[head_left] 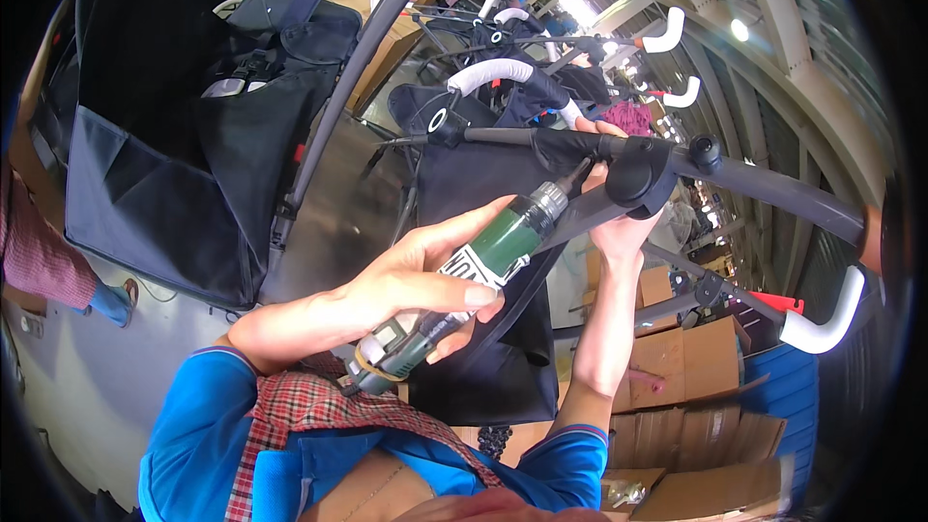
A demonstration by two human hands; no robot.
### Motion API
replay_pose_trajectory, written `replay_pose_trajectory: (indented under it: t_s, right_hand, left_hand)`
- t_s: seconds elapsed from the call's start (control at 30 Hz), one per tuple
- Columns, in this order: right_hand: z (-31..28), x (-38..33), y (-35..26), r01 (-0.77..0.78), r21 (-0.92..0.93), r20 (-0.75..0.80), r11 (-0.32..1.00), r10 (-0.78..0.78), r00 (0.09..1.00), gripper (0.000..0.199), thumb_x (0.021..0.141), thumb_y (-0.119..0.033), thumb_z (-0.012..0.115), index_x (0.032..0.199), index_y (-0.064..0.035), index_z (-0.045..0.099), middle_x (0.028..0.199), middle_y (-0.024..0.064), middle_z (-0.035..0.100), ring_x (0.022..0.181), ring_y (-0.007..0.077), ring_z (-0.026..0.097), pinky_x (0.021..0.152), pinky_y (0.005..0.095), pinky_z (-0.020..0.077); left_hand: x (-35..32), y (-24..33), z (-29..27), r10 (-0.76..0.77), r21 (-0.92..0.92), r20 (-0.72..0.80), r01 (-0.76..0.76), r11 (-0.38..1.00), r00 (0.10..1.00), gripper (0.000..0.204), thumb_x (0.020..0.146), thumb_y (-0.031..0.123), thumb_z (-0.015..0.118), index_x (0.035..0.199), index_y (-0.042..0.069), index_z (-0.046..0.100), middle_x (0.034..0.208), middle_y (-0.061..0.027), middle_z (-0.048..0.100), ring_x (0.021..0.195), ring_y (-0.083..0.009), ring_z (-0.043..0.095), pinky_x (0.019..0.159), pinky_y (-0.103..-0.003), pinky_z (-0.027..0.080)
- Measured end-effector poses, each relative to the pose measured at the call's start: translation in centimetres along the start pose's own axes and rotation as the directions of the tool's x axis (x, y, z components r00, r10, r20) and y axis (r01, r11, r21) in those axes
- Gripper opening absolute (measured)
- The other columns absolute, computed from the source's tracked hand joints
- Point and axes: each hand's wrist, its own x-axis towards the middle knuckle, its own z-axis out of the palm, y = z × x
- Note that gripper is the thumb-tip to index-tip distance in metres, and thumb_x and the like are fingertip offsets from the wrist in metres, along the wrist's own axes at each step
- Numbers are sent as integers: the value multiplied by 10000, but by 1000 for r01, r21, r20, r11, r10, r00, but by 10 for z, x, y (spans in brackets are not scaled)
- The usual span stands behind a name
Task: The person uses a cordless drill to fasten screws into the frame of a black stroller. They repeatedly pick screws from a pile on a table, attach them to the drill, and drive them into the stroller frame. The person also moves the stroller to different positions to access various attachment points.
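My left hand (416, 275) grips a green and black electric screwdriver (503, 242). Its bit points up and to the right at the black hinge joint (638, 174) of a dark grey stroller frame (773, 188). My right hand (619, 232) reaches up from below and holds the frame at that joint, partly hidden behind it. Black stroller fabric (483, 358) hangs from the frame between my two forearms. I cannot tell whether the bit tip touches a screw.
More strollers with black fabric (155, 164) and white foam handles (488, 72) stand to the left and behind. Flattened cardboard boxes (677, 358) and a blue bin (788, 396) lie lower right. A person's plaid sleeve (34, 251) shows at the left edge; other people work far back.
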Motion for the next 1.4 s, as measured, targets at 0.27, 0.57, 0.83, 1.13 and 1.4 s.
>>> replay_pose_trajectory:
  t_s: [0.27, 0.57, 0.83, 1.13, 1.4]
  right_hand:
    - [-8, 6, -11, 42, -209, 48, 977, -33, 998, 319, 871, 17, 562, 1183, 83, 548, 1128, 165, 663, 1014, 181, 630, 898, 304, 479]
    - [-102, -152, 2, -310, -465, -444, 829, 85, 892, 271, 904, -112, 601, 1144, 14, 619, 950, 107, 720, 887, 182, 672, 849, 311, 502]
    - [-144, -329, 138, -538, 238, -610, 808, 556, 565, 278, 955, -220, 524, 1119, -5, 595, 908, 70, 633, 773, 147, 605, 717, 279, 495]
    - [31, -383, 236, -634, 773, 366, -8, 822, 435, 594, 990, -455, 439, 1394, -22, 404, 1370, 107, 488, 1230, 249, 484, 1043, 367, 383]
    - [136, -295, 221, -602, 798, 453, -36, 696, 557, 608, 977, -471, 459, 1376, -15, 412, 1340, 131, 504, 1219, 268, 494, 1031, 373, 403]
  left_hand:
    - [11, 1, -21, 23, -86, 112, -13, 996, 993, 971, 780, 216, 714, 1525, 160, 94, 849, -198, 538, 478, -217, 558, 433, -280, 468]
    - [-52, -73, -75, -18, -197, -369, -59, 979, 929, 751, 897, 279, 599, 1512, 220, 172, 909, -194, 525, 556, -231, 581, 462, -321, 505]
    - [-194, -198, -188, -321, -377, -897, -149, 914, 305, 387, 818, 419, 614, 867, 45, 524, 639, -112, 548, 517, -215, 558, 467, -322, 482]
    - [-179, -249, -84, -380, -375, -924, 82, 923, 51, 406, 861, 403, 540, 798, 3, 557, 675, -115, 613, 557, -211, 600, 530, -332, 519]
    - [-203, -276, -148, -306, -297, -947, 94, 950, 95, 473, 827, 446, 614, 869, -23, 568, 721, -145, 631, 592, -254, 641, 587, -361, 546]
